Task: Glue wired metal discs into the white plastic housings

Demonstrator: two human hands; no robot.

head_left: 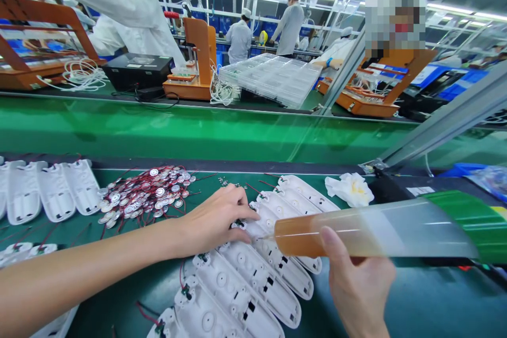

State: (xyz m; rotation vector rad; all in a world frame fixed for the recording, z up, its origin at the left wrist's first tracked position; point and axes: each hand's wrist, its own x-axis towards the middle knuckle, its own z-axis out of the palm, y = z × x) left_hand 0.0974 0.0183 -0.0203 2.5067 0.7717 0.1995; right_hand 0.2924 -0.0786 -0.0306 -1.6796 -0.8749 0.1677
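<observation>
White plastic shells (222, 280) with red wires and small dark parts lie overlapping in a slanted row on the green mat. My left hand (222, 216) reaches over the upper shells, thumb and fingers curled at a shell's end; what they pinch, if anything, is too small to tell. In my right hand (356, 280) is a translucent bottle (336, 232) with amber content, held nearly level, its thin tip pointing left at a shell close to my left fingertips. Left of the shells sits a pile of round metal discs (146, 195) with red wires.
More white shells (55, 190) lie at the left. A crumpled tissue (350, 189) is behind the bottle, near a metal post (435, 121). Beyond a green barrier (158, 127) are orange fixtures (202, 63), a black box (137, 71), clear trays (277, 76) and people in white coats.
</observation>
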